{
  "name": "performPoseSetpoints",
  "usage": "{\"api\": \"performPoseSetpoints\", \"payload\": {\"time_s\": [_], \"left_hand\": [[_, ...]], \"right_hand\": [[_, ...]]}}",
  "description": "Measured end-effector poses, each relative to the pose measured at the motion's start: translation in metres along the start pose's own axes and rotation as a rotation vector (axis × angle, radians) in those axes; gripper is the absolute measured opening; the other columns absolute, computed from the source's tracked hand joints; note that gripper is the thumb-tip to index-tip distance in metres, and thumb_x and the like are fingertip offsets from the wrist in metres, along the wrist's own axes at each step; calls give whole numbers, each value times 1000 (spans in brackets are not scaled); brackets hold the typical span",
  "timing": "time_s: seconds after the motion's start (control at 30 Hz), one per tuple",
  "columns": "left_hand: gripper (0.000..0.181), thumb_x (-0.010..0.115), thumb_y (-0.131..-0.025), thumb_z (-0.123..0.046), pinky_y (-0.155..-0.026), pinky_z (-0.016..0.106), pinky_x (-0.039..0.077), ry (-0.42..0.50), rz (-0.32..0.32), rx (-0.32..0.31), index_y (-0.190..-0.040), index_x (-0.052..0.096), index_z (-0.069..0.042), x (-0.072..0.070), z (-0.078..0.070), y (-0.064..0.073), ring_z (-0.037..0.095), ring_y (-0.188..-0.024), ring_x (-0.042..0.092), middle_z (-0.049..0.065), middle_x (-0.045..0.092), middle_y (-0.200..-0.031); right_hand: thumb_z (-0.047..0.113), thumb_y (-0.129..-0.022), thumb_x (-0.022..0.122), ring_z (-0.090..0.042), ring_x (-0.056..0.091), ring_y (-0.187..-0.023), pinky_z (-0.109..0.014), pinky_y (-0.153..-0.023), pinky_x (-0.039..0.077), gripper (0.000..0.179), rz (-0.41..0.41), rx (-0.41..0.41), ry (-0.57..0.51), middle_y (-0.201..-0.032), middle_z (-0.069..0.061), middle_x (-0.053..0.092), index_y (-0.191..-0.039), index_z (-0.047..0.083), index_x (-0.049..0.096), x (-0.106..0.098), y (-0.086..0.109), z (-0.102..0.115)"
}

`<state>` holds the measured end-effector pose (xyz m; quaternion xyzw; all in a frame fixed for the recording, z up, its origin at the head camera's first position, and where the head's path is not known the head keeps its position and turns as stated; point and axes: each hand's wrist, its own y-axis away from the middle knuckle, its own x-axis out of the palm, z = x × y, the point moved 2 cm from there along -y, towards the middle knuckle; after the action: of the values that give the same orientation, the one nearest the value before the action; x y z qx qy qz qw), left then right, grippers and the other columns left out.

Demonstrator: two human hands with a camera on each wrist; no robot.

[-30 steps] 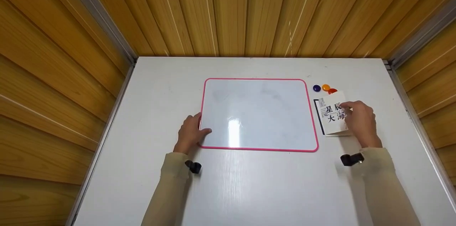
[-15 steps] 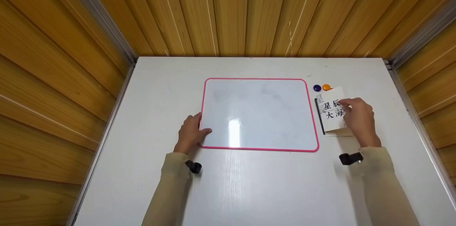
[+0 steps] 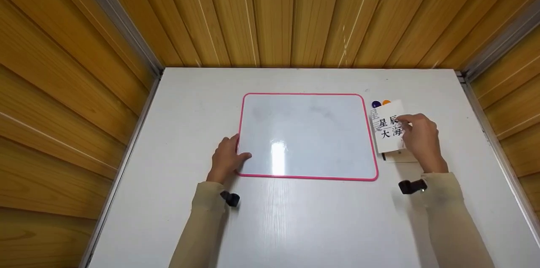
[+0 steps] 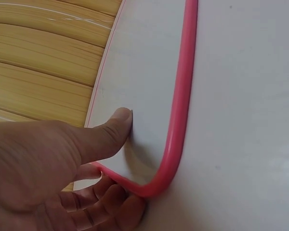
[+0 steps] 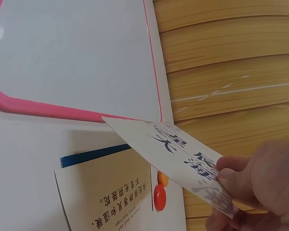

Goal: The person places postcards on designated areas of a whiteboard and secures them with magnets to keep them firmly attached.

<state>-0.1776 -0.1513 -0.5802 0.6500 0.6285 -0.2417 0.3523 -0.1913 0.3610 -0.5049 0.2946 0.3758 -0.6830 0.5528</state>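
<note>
A whiteboard with a pink frame lies on the white table. My left hand grips its left edge near the lower corner; in the left wrist view the thumb lies over the board's face and the fingers curl at the frame. On the other side, my right hand pinches a white card printed with large Chinese characters by its right edge. The card is raised and tilted, as the right wrist view shows. Beneath it lies a cream card with small printed lines, over a dark blue strip.
Small round button-like discs sit beyond the cards: a dark blue one, an orange one and a red one. Wood-patterned walls rise behind the table and at both sides.
My right hand has lifted the white card off the pile and moved it left and slightly away, towards the whiteboard's right edge. My left hand stays on the whiteboard.
</note>
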Motion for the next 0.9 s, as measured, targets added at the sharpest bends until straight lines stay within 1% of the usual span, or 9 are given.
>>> {"api": "performPoseSetpoints", "payload": {"time_s": [0.23,0.43,0.63,0.77,0.9], "left_hand": [[75,87,-83,-25,-94,51,50,-23,-20,-1,-147,54,-4,-1,-1,2,30,-102,60,15,63,-113],[74,90,-80,-24,-93,53,51,-36,-40,1,-144,58,-3,-2,-4,2,33,-104,62,17,64,-112],[67,90,-79,-22,-87,52,52,-44,-56,-1,-138,63,-4,-1,-6,3,33,-100,63,15,64,-107],[65,90,-80,-21,-87,51,52,-29,-59,-3,-137,63,-4,0,-7,3,33,-99,63,15,63,-106],[68,89,-80,-22,-87,51,52,-27,-58,-14,-140,62,-4,0,-7,3,32,-99,62,15,63,-107]], "right_hand": [[-11,-97,56,-51,61,-106,-62,-82,49,26,5,-13,-1,-112,-32,64,-118,-7,71,2,-3,7],[-12,-96,56,-53,59,-108,-64,-85,47,26,2,-19,-15,-112,-33,63,-117,-7,72,5,-6,12],[-13,-94,58,-51,61,-102,-61,-83,48,26,-18,-66,-23,-106,-32,63,-114,-8,72,9,-8,19],[-12,-95,58,-48,60,-100,-59,-84,49,26,7,-56,-37,-106,-31,62,-117,-9,71,13,-9,23],[-13,-95,59,-46,60,-102,-59,-88,50,27,19,-53,-43,-109,-31,62,-118,-8,71,18,-11,27]]}}
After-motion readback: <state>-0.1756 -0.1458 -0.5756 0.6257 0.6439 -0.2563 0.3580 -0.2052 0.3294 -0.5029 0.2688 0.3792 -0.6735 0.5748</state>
